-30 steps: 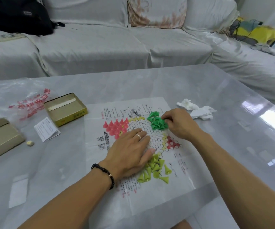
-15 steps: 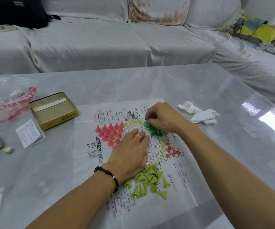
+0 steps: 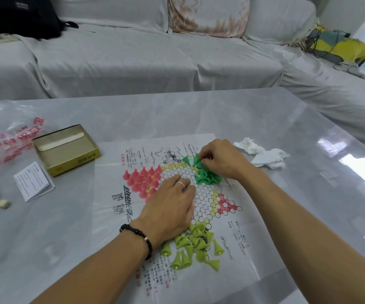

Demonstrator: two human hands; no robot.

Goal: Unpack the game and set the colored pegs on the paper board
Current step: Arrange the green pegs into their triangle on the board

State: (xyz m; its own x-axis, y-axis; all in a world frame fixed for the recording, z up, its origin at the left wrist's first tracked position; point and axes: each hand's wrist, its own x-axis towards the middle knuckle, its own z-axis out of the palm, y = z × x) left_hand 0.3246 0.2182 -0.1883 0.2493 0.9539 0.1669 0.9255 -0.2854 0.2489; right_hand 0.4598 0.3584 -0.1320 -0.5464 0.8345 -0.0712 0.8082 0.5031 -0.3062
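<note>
Both hands on paper board (image 3: 115,218) — left hand (image 3: 170,207) flat, hiding cells; right hand (image 3: 221,159) pinching green pegs (image 3: 205,177).

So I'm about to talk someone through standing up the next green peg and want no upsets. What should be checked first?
1. Paper board pinned flat: ok, left hand presses on it.
2. Right hand on a peg: ok, fingers pinch at the green pegs.
3. Green pegs upright: not ok, most lie in a heap.
4. Pink pegs set: ok, standing in their corner.
5. Yellow-green pegs set: not ok, tumbled.
6. Target circle free: cannot tell, the right hand hides it.
</note>
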